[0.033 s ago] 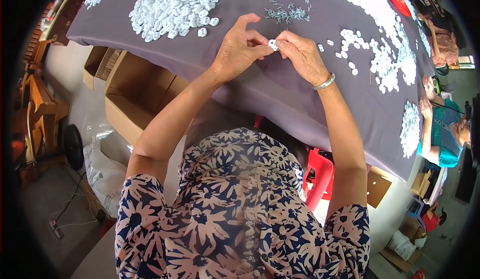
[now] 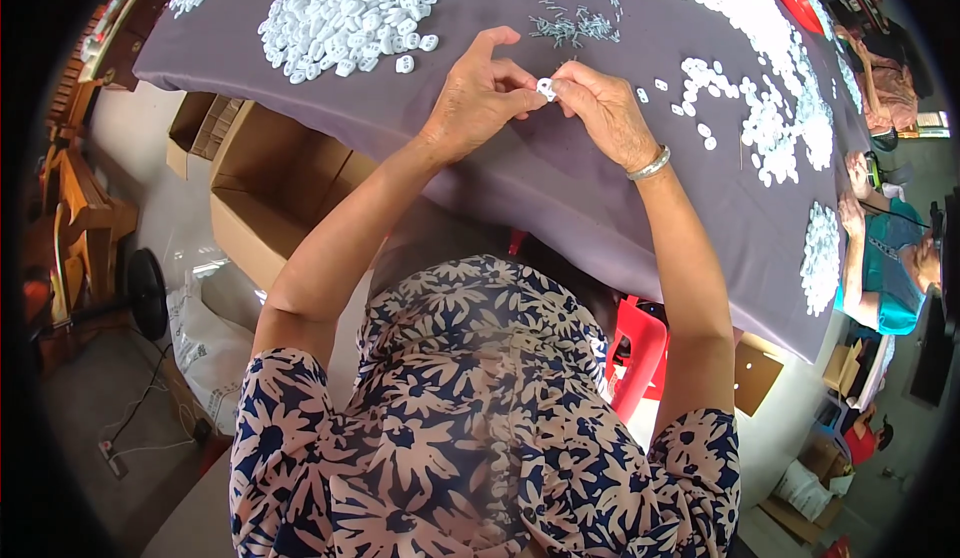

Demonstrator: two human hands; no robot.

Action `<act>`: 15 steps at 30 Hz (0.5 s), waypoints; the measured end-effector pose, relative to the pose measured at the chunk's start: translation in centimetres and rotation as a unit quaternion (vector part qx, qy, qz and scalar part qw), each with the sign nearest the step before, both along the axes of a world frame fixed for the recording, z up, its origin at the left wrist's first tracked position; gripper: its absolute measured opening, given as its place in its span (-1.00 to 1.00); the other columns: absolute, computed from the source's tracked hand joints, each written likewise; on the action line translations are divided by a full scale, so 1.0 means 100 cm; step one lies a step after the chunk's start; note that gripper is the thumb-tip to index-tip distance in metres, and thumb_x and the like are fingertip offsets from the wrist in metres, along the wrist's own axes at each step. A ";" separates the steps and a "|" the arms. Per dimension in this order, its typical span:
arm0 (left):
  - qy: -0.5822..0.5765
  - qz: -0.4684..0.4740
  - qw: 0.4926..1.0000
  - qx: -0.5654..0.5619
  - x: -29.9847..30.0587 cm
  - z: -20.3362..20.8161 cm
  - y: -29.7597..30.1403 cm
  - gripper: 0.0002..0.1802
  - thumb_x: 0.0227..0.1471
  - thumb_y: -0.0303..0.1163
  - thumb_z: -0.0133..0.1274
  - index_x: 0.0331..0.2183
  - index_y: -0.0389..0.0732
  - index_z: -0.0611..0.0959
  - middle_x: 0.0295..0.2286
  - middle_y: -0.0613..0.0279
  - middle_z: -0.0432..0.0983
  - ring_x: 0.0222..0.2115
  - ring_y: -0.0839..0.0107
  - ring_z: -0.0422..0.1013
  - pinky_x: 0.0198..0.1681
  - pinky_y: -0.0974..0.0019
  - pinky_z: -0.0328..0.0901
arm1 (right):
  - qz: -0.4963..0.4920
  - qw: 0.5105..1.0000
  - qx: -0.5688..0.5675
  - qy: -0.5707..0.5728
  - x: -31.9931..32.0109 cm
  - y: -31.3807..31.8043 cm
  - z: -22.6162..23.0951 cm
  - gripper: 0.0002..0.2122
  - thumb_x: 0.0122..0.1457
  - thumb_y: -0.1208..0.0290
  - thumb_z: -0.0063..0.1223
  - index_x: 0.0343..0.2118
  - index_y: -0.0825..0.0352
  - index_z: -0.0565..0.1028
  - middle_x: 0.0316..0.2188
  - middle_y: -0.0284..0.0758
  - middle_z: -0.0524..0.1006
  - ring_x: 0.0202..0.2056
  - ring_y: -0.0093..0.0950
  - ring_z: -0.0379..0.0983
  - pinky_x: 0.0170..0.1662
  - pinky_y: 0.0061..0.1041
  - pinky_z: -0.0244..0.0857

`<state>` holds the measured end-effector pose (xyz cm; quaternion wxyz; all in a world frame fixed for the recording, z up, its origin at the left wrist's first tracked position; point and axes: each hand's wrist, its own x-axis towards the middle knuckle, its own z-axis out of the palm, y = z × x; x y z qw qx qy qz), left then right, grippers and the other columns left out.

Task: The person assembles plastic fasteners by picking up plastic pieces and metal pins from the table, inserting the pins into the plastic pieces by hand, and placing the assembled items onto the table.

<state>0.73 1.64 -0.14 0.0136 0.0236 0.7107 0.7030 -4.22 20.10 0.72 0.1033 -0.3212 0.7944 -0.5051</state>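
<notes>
The left grip (image 2: 478, 98) and right grip (image 2: 610, 118) pinch one small white piece (image 2: 546, 88) above the counter (image 2: 560, 178); the white bag (image 2: 207, 336), left, bears print too small to read.

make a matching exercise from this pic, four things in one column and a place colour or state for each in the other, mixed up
Things
1. bracelet
2. one white piece
3. tablecloth
4. cardboard box

Places, colours, states
A. pinched between the left hand and the right hand
B. brown, with its top open
C. around the wrist of the right hand
D. greyish purple

Right pairs: 1-C, 2-A, 3-D, 4-B
</notes>
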 end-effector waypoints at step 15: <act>-0.012 -0.028 0.999 0.028 0.000 0.001 -0.005 -0.26 -0.07 -0.51 0.16 0.09 -0.32 0.14 -0.43 0.21 0.51 -0.38 0.47 0.45 -0.33 0.38 0.37 | -0.019 0.997 0.000 -0.072 0.001 0.000 0.005 -0.81 0.19 0.34 -0.16 -0.41 0.37 0.42 -0.61 -0.50 0.32 -0.52 -0.71 0.19 -0.44 -0.66 0.12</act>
